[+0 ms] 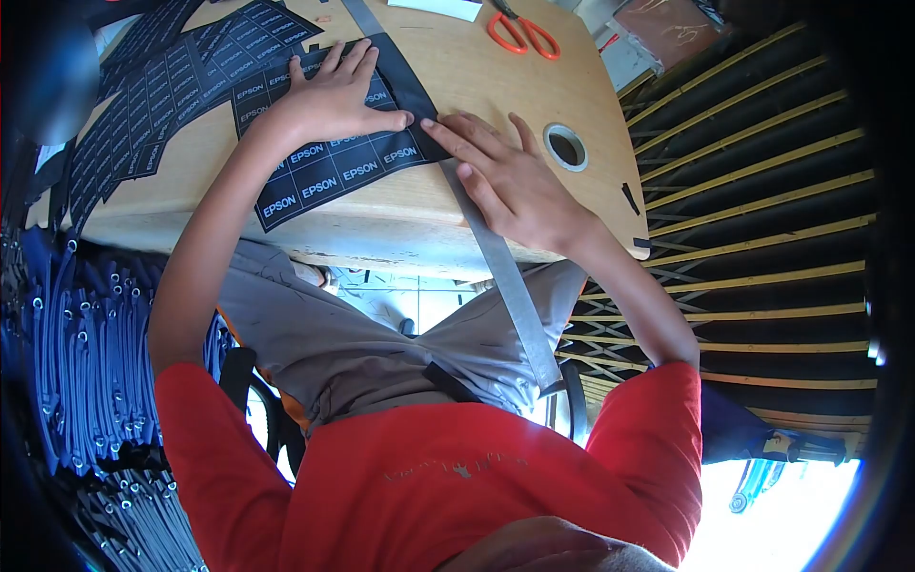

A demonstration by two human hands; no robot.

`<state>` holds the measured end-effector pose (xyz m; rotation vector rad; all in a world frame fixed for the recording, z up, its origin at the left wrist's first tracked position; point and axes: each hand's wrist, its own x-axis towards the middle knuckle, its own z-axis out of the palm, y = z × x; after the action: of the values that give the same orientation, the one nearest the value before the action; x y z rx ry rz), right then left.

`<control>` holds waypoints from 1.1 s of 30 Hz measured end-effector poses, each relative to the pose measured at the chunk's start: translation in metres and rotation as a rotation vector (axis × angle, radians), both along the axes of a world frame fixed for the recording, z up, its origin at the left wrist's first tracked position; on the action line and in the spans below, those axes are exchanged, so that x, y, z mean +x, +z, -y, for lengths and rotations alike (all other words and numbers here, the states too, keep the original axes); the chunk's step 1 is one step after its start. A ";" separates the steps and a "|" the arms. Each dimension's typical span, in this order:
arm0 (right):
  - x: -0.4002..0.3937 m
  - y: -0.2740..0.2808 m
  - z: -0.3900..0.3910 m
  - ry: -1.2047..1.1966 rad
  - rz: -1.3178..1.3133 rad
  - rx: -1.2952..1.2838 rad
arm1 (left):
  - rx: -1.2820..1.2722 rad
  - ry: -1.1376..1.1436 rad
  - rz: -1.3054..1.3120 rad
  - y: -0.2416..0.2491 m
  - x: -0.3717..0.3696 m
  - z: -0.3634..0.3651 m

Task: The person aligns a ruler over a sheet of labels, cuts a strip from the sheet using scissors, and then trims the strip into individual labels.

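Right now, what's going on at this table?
A person has both hands on an EPSON-printed sheet. The left hand lies spread over the print; the right hand has its fingertips on the plain black edge. A long metal strip shows beyond the sheet on both sides, apparently running beneath it and out past the table edge. More printed pieces lie to the left, and orange-handled scissors at the far side.

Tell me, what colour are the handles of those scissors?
The scissor handles are bright orange-red, best seen in the head view.
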<state>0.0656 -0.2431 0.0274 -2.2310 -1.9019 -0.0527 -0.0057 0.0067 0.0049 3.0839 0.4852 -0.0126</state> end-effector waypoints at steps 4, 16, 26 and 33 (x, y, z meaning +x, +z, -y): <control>-0.010 0.003 0.018 0.016 0.026 -0.030 | 0.019 0.007 0.009 -0.003 0.001 0.000; -0.055 0.003 0.061 -0.076 -0.029 -0.094 | 0.028 0.009 0.014 -0.005 0.002 0.000; -0.095 0.016 0.072 -0.343 -0.104 -0.198 | 0.013 -0.016 0.045 -0.003 -0.006 0.001; -0.099 0.006 0.109 -0.452 -0.295 -0.011 | -0.039 -0.010 0.056 0.005 -0.012 0.005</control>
<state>-0.0330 -0.3519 0.0334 -2.4679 -1.2325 0.2066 -0.0178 0.0018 0.0094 3.0390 0.4618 0.0633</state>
